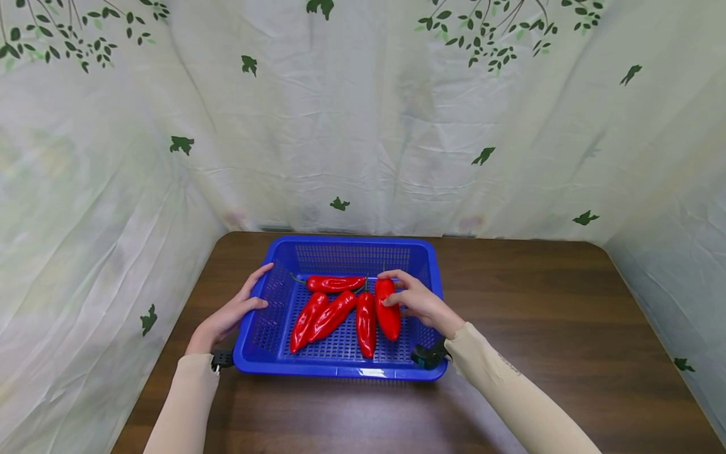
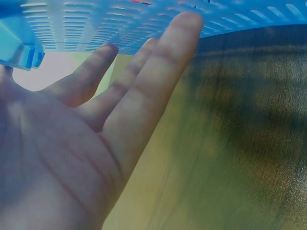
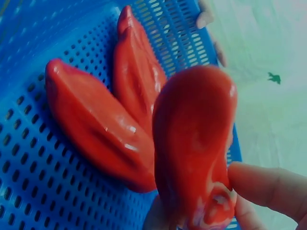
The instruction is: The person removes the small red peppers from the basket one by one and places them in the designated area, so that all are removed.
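My right hand (image 1: 418, 297) pinches a glossy red chili pepper (image 1: 388, 318) near its stem end, thumb on one side and fingers on the other. In the right wrist view this held pepper (image 3: 194, 124) stands large, its rounded tip toward the camera. Several more red peppers lie in the blue plastic basket (image 1: 340, 369): one crosswise at the back (image 1: 334, 284), two leaning together at left, another pepper (image 1: 365, 325) just left of the held one. My left hand (image 1: 235, 312) holds the basket's left rim, thumb over it; its fingers (image 2: 148, 86) stretch against the slatted outside wall.
The basket sits on a dark brown wooden table (image 1: 527, 302), toward its left half. A pale cloth curtain (image 1: 363, 126) with printed leaves surrounds the table's back and sides. A black wrist device (image 1: 428, 356) overlaps the basket's front right corner.
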Tool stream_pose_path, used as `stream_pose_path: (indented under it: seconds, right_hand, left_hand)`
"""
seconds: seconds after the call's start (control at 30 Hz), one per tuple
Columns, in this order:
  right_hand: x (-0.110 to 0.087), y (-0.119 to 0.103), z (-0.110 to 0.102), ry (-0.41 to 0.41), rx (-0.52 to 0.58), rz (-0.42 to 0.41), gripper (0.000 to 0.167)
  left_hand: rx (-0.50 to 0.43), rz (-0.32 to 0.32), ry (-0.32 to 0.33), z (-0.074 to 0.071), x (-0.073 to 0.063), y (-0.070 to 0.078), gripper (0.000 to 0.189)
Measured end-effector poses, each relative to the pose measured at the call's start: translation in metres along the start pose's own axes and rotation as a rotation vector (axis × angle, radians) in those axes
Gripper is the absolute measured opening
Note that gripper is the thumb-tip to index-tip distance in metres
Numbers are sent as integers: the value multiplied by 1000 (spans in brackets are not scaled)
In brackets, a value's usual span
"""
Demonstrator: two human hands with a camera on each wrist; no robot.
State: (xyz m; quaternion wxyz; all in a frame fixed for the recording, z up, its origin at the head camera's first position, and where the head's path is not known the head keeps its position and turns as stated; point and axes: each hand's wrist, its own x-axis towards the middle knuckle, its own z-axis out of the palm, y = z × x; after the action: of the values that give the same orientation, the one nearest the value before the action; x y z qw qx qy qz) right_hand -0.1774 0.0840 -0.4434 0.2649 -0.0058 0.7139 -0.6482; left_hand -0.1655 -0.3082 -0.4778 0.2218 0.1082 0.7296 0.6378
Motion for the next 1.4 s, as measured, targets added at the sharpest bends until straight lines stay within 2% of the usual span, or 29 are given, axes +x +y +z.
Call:
stream_pose_path:
  seconds: [0.5,0.8,1.07,1.4]
  right_hand:
    - [-13,-15,-10,-41,27,-79,54]
    - [-26,-19,-28,-50,55,-110,57]
    - [-36,-21,-44,-31,46,-144,58]
    - [-50,-21,-65,-12,71,-234,58]
  left_hand:
    - [9,-5,14,0,1,3,75]
    - [5,-3,17,1,1,2,74]
    - [-35,-4,17,2,2,0,75]
    - [-56,0,7,2,0,-1,72]
